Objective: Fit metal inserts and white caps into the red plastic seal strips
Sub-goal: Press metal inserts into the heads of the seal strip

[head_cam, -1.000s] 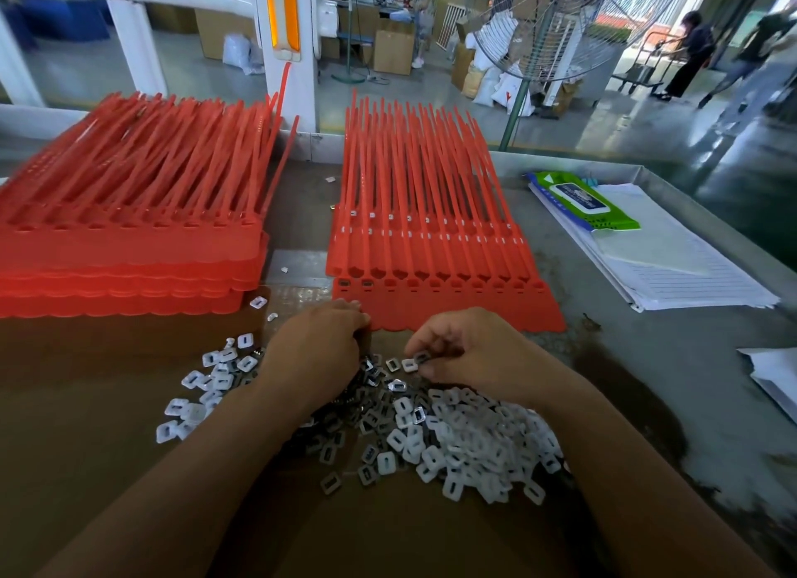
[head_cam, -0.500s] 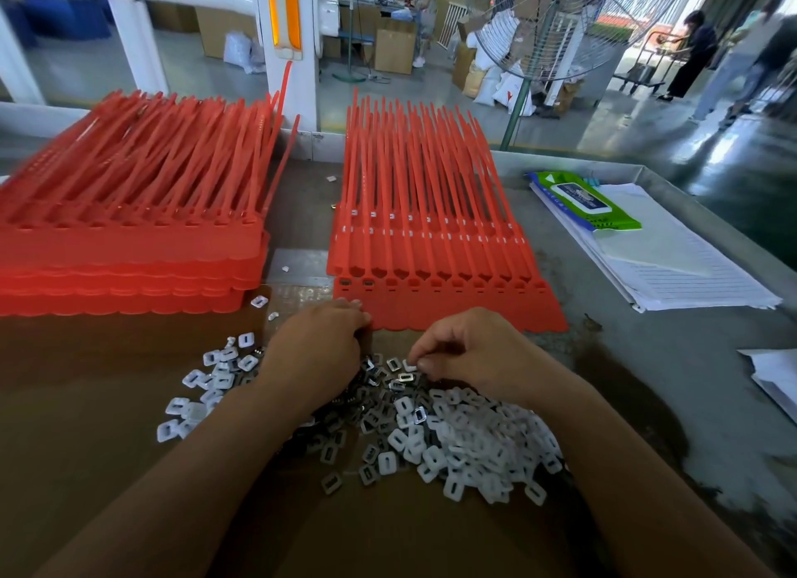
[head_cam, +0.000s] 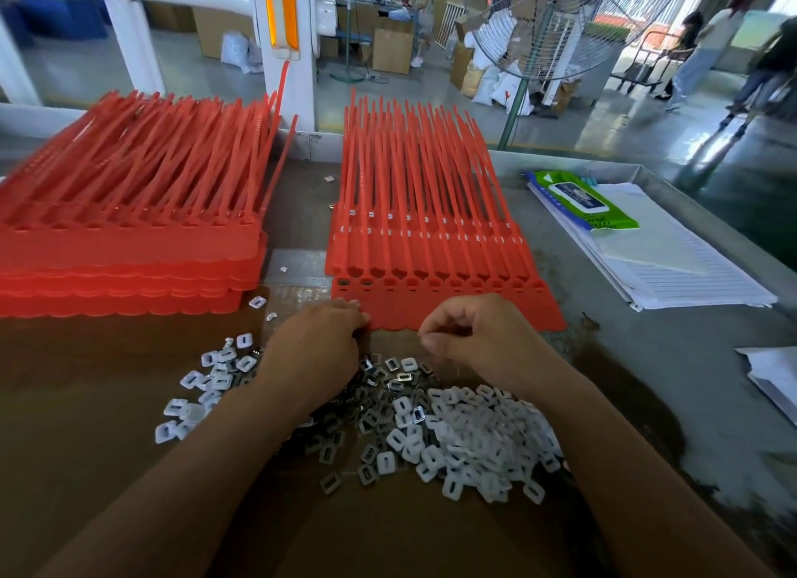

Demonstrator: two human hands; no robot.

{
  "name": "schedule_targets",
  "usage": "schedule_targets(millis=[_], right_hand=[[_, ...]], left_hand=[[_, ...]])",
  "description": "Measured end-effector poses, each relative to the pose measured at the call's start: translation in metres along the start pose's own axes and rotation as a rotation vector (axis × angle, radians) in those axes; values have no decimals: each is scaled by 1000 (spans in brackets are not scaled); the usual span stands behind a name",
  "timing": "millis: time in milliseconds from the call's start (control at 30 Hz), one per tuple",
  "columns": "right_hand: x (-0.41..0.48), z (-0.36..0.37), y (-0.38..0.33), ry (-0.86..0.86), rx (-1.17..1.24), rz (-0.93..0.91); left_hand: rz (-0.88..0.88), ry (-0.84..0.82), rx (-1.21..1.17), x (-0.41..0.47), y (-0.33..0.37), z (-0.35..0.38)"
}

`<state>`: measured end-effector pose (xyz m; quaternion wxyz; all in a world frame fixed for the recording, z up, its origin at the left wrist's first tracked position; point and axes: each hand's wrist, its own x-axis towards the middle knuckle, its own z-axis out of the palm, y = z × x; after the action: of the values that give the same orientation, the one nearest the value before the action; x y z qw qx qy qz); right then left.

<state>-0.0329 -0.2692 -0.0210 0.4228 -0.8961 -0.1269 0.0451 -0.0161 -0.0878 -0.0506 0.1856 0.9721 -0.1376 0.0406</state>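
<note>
A: Where's the red strip (head_cam: 448,308) vs. the grips?

B: Just past them, on the counter (head_cam: 647,383). Its near edge looks like it touches the left grip (head_cam: 319,344) at the fingertips. It's just beside the right grip (head_cam: 470,340).

A: Which way does it lie?

B: The fat bar w/ the little holes runs left to right. The long thin tails point away from the person.

A: Any holes done?

B: Two full holes (head_cam: 354,282) at the left end, w/ shiny metal in them. The rest of that row looks empty.

A: What's the left grip doing?

B: Fingers curled down, at the far edge of the pile of metal inserts (head_cam: 379,388). Can't tell if it holds one.

A: And the right?

B: Fingers curled in, thumb & fingertip pressed together like a pinch. Maybe sth tiny is in there. Too small to tell.

A: So which hole is next?

B: Prob the 3rd from the left. It sits between the two grips, a bit nearer the left one, I think.

A: So which way must the piece go?

B: Forward, away from the person, onto the bar. A short trip, I'd guess.

A: And the white caps (head_cam: 474,439)?

B: In a heap closer to the person, beside the right arm & touching the metal pile.
</note>
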Motion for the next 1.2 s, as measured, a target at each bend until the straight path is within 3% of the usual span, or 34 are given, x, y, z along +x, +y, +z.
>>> schedule_targets(millis=[200, 633, 1200], right_hand=[[6, -1, -3, 45, 57, 38], [89, 14, 7, 186, -107, 123], [104, 25, 11, 149, -106, 230]], left_hand=[[2, 5, -3, -2, -1, 0], [31, 38, -33, -3, 0, -1], [31, 23, -23, -3, 1, -3]])
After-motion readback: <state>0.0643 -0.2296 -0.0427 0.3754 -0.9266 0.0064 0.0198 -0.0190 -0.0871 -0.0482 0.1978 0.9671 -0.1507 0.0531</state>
